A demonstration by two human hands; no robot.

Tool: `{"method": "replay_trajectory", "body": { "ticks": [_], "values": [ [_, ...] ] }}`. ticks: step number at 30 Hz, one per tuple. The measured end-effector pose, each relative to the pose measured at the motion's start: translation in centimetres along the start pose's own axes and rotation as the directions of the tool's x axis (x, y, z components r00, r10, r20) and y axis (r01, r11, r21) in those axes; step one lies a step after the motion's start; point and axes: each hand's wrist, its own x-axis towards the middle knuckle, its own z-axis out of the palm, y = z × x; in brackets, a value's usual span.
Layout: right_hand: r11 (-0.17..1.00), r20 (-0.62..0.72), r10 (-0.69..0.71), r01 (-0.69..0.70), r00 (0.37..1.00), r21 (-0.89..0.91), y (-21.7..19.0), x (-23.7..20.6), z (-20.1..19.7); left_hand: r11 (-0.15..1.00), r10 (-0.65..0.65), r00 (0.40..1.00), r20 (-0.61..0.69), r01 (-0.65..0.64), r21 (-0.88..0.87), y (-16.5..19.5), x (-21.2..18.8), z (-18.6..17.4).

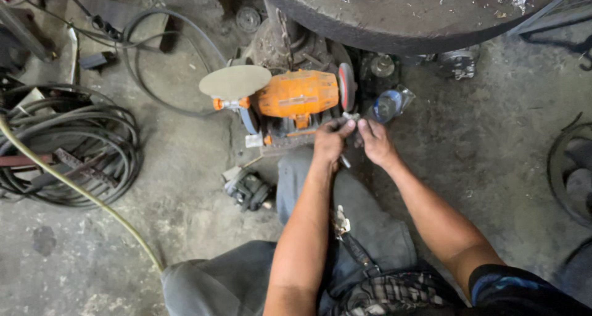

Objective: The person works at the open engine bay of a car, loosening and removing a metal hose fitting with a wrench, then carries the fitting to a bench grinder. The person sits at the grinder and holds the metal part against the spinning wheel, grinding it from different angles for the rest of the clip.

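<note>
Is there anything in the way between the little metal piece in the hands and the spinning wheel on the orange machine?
Nothing visible. The left hand and right hand pinch the small metal piece right beside the grinding wheel of the orange bench grinder. Whether they touch is too small to tell.

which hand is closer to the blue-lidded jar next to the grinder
Right. The right hand sits just below-left of the blue-lidded jar, by the grinder's red wheel. The left hand is farther left, in front of the grinder body, both pinching a small metal piece.
</note>
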Motion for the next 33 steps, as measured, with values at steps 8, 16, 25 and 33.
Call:
{"method": "replay_trajectory", "body": {
  "ticks": [8,16,25,33],
  "values": [
    [0.982,0.028,0.098,-0.102,0.995,0.159,-1.9,-0.1,0.1,0.985,0.056,0.991,0.119,-0.035,-0.167,-0.1,0.0,0.2],
    [0.987,0.026,0.083,-0.086,0.996,0.136,-3.7,-0.2,0.0,0.977,0.033,0.989,0.142,-0.002,-0.214,-0.3,0.1,0.2],
    [0.913,0.011,0.194,-0.185,0.981,0.363,-2.2,-0.1,0.7,0.971,0.023,0.994,0.109,0.003,-0.237,-0.1,0.0,0.0],
    [0.906,0.047,0.198,-0.201,0.979,0.373,-0.7,-0.3,0.2,0.971,0.051,0.986,0.161,-0.011,-0.238,-0.1,-0.1,0.1]
  ]
}}
